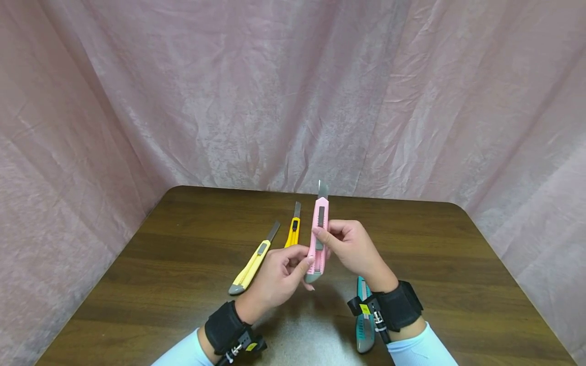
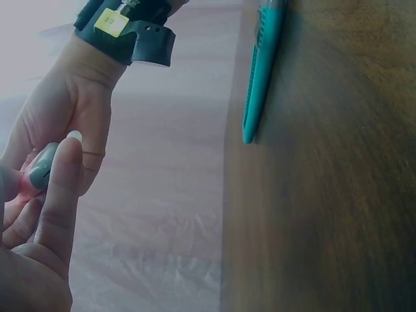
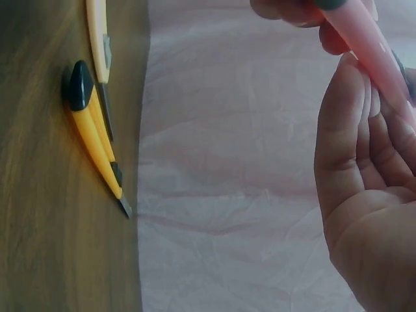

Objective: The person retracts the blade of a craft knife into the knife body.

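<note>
A pink utility knife (image 1: 322,208) is held upright above the table, its blade extended at the top. My left hand (image 1: 276,277) pinches its lower end between thumb and fingers, close to the grey end cap (image 2: 43,168). Higher up, my right hand (image 1: 357,249) grips the handle, with the thumb lying across the front by the grey slider. In the right wrist view the pink handle (image 3: 367,49) slants between both hands' fingers. A pale yellow utility knife (image 1: 249,269) lies left of my left hand, blade out. Beyond that hand is a deeper yellow utility knife (image 1: 293,234), its lower end hidden.
On the brown wooden table (image 1: 183,244), a teal utility knife (image 1: 364,335) lies below my right wrist, partly covered by the black wrist strap (image 1: 400,307). Pink curtains (image 1: 274,101) hang behind the table and along both sides.
</note>
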The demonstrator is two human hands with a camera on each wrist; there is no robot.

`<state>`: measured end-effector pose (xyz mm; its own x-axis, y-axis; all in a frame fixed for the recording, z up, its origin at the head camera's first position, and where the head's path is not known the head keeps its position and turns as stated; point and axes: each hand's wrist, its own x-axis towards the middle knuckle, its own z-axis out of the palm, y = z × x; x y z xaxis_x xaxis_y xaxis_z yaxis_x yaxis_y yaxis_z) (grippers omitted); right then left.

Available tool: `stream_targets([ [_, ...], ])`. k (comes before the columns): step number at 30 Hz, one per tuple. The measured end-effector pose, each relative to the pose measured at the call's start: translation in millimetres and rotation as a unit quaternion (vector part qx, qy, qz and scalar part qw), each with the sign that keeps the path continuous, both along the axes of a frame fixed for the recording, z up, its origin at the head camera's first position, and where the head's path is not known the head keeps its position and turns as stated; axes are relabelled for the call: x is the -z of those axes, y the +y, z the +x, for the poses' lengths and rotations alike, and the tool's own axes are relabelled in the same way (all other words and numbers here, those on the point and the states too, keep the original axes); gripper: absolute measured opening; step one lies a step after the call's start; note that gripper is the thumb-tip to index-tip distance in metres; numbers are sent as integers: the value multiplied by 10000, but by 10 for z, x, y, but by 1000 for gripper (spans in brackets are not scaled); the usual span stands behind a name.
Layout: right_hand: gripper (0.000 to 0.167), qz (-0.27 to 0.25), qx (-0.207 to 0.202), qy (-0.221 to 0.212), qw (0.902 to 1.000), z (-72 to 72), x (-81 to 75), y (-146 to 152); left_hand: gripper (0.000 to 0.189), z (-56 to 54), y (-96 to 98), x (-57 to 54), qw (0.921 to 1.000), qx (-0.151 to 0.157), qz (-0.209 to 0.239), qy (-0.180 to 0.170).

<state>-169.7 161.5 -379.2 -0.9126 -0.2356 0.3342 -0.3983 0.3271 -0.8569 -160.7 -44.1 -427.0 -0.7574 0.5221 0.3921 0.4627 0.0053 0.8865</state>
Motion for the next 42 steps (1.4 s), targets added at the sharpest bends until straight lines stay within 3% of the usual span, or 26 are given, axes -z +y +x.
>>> stream_targets([
  [8,15,-50,-85,-21,9999,-16,27,-13,21,-1,11,19,9999,60,127,-12],
  [16,17,-110,51,55,9999,-1,23,-28,23,-14,18,2,9999,-83,112,51],
  [22,21,-2,-156,-153,9998,-9,27,6,23,-7,18,-4,10000,-26,83,46],
  [32,14,50,-398,27,9992,5,26,4,22,8,15,6,9999,-29,108,-40],
  [42,17,12,-310,-7,9995,8,28,-30,23,18,8,-24,9994,-110,289,-149],
])
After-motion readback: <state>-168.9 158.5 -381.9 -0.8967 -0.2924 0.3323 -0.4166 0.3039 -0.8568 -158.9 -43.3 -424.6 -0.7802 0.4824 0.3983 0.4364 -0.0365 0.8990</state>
